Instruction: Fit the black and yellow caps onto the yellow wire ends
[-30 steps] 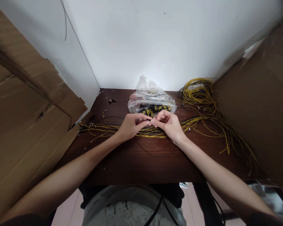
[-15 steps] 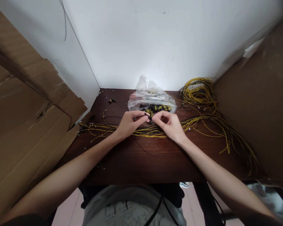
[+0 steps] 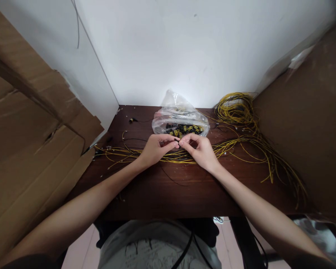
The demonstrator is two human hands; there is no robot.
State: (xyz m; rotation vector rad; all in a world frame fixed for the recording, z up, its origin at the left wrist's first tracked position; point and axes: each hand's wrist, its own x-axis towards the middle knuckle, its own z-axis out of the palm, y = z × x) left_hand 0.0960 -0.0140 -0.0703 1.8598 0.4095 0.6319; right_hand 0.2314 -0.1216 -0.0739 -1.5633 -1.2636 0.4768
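My left hand (image 3: 156, 149) and my right hand (image 3: 199, 150) meet fingertip to fingertip over the dark wooden table (image 3: 184, 190), just in front of a clear plastic bag (image 3: 179, 116) of small black and yellow parts. Both hands are pinched; between the fingertips sits a tiny dark piece (image 3: 178, 141) that I cannot name. Under the hands runs a bundle of thin yellow wires (image 3: 134, 154) lying across the table.
A coil of yellow wires (image 3: 235, 108) lies at the back right, with strands trailing toward the right edge (image 3: 280, 168). Cardboard sheets stand on the left (image 3: 30, 142) and on the right (image 3: 308, 123). A white wall (image 3: 184, 52) closes the back.
The fingertips, slightly apart half a second ago, have come back together at the small dark piece. Arms, bag and wires have stayed where they were.
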